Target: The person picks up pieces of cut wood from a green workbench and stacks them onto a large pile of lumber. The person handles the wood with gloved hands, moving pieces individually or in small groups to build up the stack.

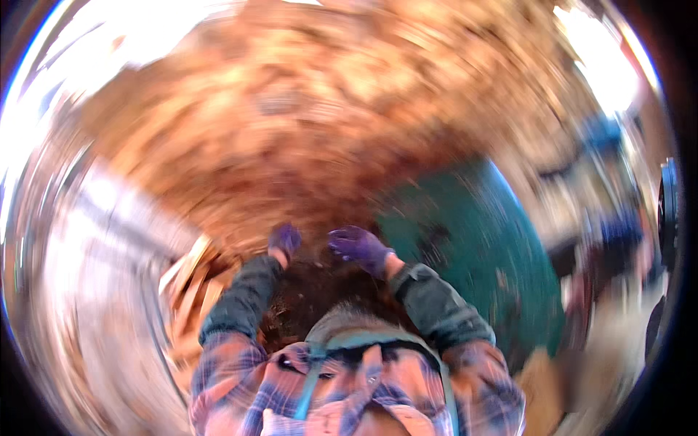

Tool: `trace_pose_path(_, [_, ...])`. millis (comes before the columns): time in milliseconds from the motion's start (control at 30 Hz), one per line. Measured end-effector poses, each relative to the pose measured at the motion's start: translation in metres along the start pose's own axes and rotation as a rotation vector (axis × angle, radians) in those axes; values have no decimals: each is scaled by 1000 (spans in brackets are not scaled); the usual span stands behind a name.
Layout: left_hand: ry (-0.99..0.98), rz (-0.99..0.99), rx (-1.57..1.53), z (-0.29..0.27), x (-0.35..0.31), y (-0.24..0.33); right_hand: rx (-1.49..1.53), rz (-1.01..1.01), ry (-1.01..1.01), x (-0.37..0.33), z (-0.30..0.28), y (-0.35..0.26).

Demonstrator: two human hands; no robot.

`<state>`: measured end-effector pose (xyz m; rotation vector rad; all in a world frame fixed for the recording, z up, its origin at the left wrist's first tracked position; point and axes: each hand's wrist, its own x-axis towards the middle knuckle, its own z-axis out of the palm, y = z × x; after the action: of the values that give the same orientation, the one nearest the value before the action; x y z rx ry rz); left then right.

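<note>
My left hand (284, 238), in a purple glove, reaches forward over dark ground in front of my body. Motion blur smears its fingers, so their pose is unclear. Just to its right is my right hand (356, 248), gloved in the same purple, its fingers stretched toward the left with nothing visible in them. The hands are apart. Beyond both rises a large heap of tan and brown chunks (320, 109) that looks like split wood, heavily blurred. I cannot tell whether either hand touches it.
Split wood pieces (190, 287) lie beside my left forearm. A large dark green surface (472, 247) with a curved edge spreads to my right; its kind is unclear. Pale grey ground (102, 291) lies at far left. Blurred blue and dark shapes (618, 225) stand at far right.
</note>
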<state>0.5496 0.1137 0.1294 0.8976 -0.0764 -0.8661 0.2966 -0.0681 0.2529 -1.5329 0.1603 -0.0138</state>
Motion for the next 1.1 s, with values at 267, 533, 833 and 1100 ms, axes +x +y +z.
trace_pose_path(267, [-840, -642, 729, 292, -131, -305, 613, 345, 1143, -339, -70, 114])
trace_pose_path(533, [-1444, -342, 923, 525, -193, -503, 1052, -485, 2339, -648, -8, 234])
trace_pose_path(833, [-1638, 252, 1785, 639, -242, -651, 1135, -63, 1936, -675, -145, 177])
trace_pose_path(1100, [-1405, 355, 1823, 547, -203, -558, 471, 655, 1748, -570, -160, 218])
